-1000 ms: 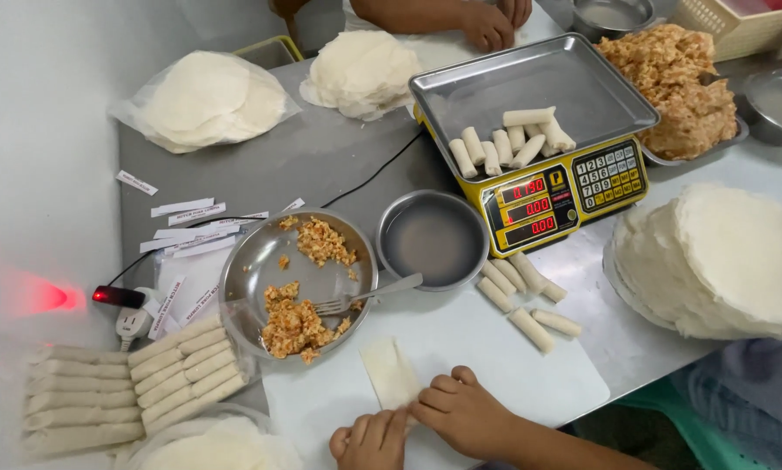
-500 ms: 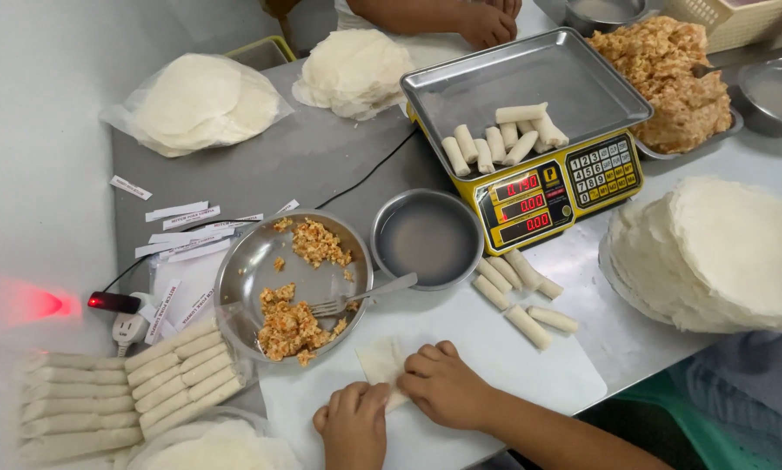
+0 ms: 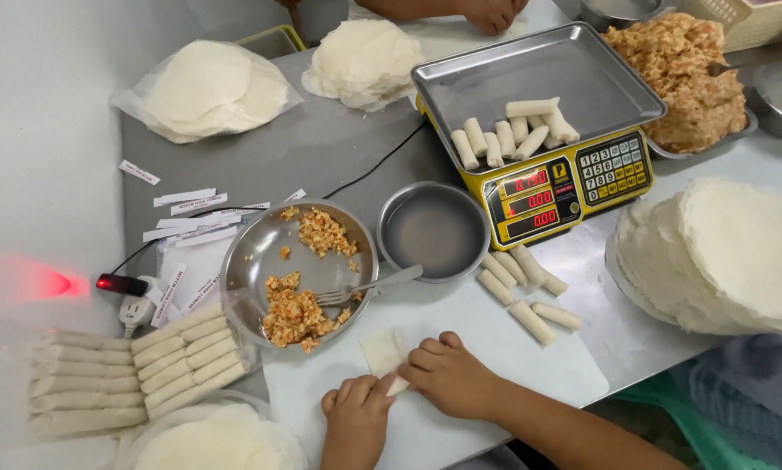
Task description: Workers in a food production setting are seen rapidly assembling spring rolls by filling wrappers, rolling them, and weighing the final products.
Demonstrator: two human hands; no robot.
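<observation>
Both hands, left hand (image 3: 354, 409) and right hand (image 3: 447, 376), close their grip on the wrapper (image 3: 384, 352), its long axis running away from the person.

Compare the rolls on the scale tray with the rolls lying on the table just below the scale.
The rolls on the scale tray number about eight and lie bunched, touching, one laid crosswise on top. The rolls on the table number about six and lie looser, some apart, all flat on the bare surface. The tray's rolls sit raised in a metal pan; the table's do not. Both groups are pale, finger-shaped and alike in size.
</observation>
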